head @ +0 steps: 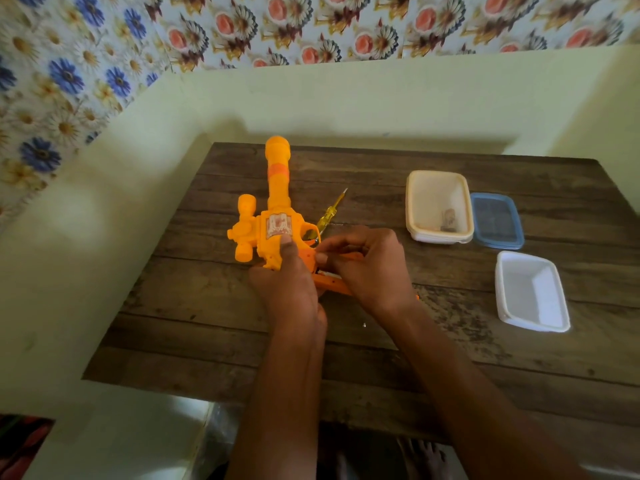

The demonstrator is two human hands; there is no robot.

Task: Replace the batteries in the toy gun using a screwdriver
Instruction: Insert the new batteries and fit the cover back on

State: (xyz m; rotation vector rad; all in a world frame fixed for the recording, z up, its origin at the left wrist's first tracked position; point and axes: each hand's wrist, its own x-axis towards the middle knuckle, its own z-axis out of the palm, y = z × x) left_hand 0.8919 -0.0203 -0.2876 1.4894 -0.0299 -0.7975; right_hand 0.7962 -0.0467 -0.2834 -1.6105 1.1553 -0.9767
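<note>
left hand (287, 289) grips the gun (277, 188) by its body, thumb flat on the sticker. right hand (367, 268) curls round the grip, fingertips pinching at its underside. gun's low over the table (207, 323), barrel pointing away. screwdriver (332, 211) lies just behind it, so this looks like the battery-bay step, fingers only. cover off or on? can't tell. next calls for a steady hold while cells swap; a tub (414, 202) waits well right.

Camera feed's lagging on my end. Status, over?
Left hand grips gun. Right hand pinches its handle. Screwdriver idle on table. Nothing in the way.
</note>
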